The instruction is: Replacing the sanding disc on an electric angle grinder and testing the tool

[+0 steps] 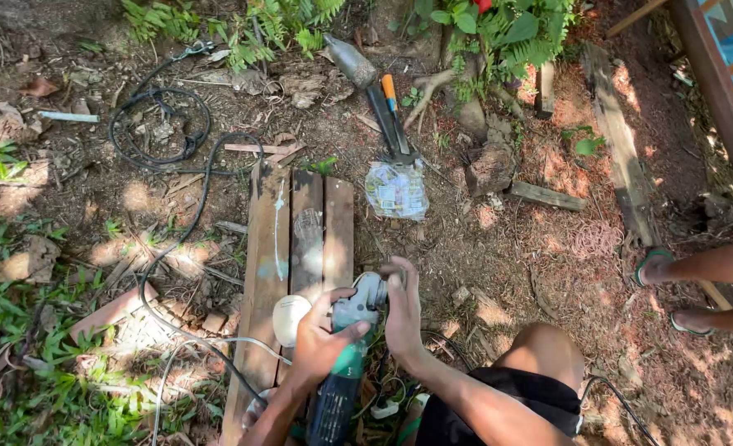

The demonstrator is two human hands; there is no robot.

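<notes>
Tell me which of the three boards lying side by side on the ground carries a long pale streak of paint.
The leftmost board, nearest the black cable. The middle board and the right board show no such streak.

Your left hand (321,343) grips a grinder (346,363) with a matt green plastic body and dull grey metal head. It lies over rough, weathered wooden planks (300,239). Beyond them sits a crinkled, glossy plastic bag (396,190).
</notes>
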